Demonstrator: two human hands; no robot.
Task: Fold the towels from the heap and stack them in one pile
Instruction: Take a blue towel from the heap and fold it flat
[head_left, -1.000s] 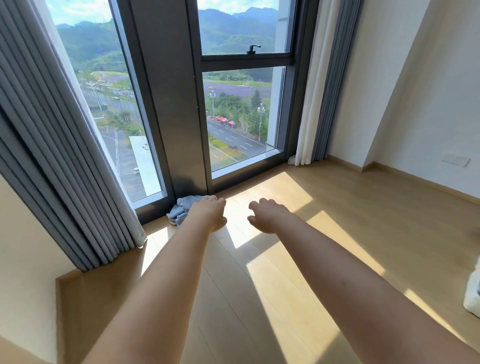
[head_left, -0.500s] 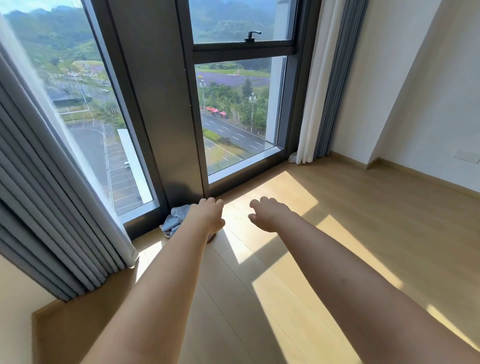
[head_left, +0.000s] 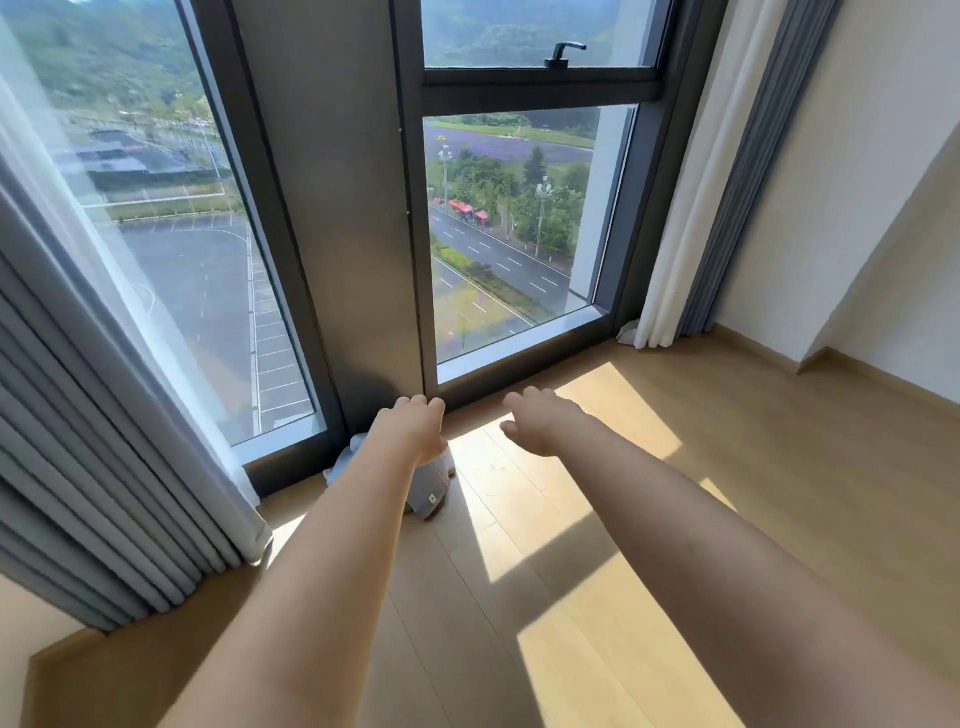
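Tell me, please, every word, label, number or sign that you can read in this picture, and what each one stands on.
No text in this view can be read.
Small white tag on the grey towel: too small to read.

bright daylight | sun patches on floor (head_left: 613, 415) | edges warped

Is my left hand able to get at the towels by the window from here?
Probably yes. The left hand hangs open directly above the towels on the floor, nothing between them; whether it touches them cannot be told.
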